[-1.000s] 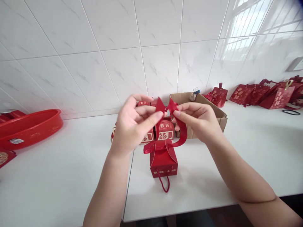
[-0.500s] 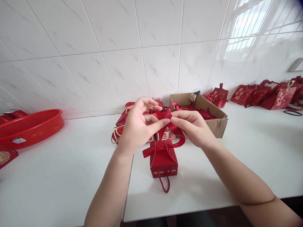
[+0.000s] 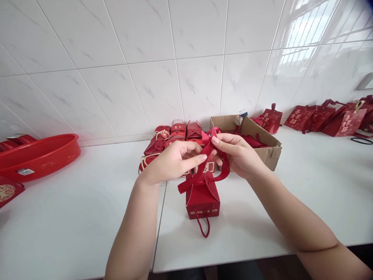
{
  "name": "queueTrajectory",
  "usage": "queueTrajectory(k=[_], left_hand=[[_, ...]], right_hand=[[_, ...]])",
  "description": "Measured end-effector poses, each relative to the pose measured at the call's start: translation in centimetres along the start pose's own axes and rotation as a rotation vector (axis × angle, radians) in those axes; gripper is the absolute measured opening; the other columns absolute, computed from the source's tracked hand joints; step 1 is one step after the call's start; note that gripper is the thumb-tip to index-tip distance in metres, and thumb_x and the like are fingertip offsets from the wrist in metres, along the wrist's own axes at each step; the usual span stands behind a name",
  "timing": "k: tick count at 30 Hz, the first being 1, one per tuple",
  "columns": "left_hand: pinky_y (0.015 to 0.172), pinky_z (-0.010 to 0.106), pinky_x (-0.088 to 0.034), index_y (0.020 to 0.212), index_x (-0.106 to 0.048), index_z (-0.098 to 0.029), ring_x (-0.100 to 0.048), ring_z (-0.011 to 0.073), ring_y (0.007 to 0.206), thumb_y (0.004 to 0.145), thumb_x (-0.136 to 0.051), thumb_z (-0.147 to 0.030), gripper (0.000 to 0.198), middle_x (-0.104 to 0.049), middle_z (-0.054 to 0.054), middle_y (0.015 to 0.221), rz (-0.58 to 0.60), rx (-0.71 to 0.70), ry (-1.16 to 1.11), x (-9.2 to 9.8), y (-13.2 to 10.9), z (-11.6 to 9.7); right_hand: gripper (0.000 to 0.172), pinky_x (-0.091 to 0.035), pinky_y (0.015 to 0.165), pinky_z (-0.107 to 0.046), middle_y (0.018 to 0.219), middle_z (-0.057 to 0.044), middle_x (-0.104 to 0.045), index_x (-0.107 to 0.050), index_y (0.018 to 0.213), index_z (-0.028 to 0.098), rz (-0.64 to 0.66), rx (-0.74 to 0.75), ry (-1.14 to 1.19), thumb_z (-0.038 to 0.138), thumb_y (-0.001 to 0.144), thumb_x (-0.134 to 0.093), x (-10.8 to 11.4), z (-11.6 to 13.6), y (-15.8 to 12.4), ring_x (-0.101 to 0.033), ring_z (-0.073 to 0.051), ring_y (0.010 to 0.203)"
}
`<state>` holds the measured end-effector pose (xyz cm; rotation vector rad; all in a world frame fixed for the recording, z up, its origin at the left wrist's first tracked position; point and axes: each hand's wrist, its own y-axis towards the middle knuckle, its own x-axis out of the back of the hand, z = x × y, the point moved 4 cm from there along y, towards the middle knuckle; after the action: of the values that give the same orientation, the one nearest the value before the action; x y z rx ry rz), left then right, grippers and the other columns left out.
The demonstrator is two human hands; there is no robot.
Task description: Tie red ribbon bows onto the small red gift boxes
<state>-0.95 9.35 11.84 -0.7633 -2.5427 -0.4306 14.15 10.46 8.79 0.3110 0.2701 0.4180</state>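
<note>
A small red gift box with gold characters stands on the white table, its twisted cord handle hanging down at the near side. Red ribbon runs from the box's top up to both hands, one loose end sticking out to the left. My left hand has thumb and fingers closed on the ribbon above the box. Opposite it, my right hand pinches the ribbon higher up, where it forms a loop. Part of the ribbon is hidden behind the fingers.
Several red gift boxes sit behind my hands. A cardboard box with red items stands right of them. On the left is a red plastic basin; more red bags line the wall at right, near a black ring.
My left hand has moved slightly down and its raised fingers have curled in. My right hand has stayed near the ribbon's upper loop. The boxes behind show more clearly.
</note>
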Motion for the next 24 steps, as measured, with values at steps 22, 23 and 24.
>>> queueTrajectory(k=[22,23,24], left_hand=[[0.065,0.026,-0.053,0.083,-0.069,-0.022,-0.062,0.0149,0.074,0.083,-0.049,-0.017,0.02,-0.066,0.003,0.08,-0.155,-0.074,-0.063,1.9,0.0,0.3],[0.066,0.026,-0.054,0.085,-0.069,-0.022,-0.063,0.015,0.075,0.083,-0.05,-0.016,0.021,-0.067,0.003,0.082,-0.148,-0.084,-0.049,1.8,0.0,0.2],[0.067,0.027,-0.055,0.086,-0.069,-0.023,-0.064,0.0156,0.077,0.082,-0.051,-0.016,0.019,-0.067,0.003,0.085,-0.145,-0.093,-0.03,1.7,-0.1,0.1]], right_hand=[[0.024,-0.035,0.057,-0.028,0.057,0.0,-0.047,-0.061,0.065,0.018,-0.061,0.44,-0.915,0.022,0.087,-0.052,-0.5,1.7,-0.8,-0.041,-0.013,0.058],[0.025,-0.034,0.056,-0.028,0.057,0.0,-0.046,-0.06,0.064,0.018,-0.067,0.428,-0.91,0.023,0.087,-0.052,-0.5,1.7,-0.8,-0.04,-0.013,0.057],[0.026,-0.034,0.055,-0.028,0.057,0.0,-0.046,-0.059,0.063,0.018,-0.076,0.412,-0.903,0.024,0.087,-0.052,-0.5,1.6,-0.7,-0.04,-0.013,0.057]])
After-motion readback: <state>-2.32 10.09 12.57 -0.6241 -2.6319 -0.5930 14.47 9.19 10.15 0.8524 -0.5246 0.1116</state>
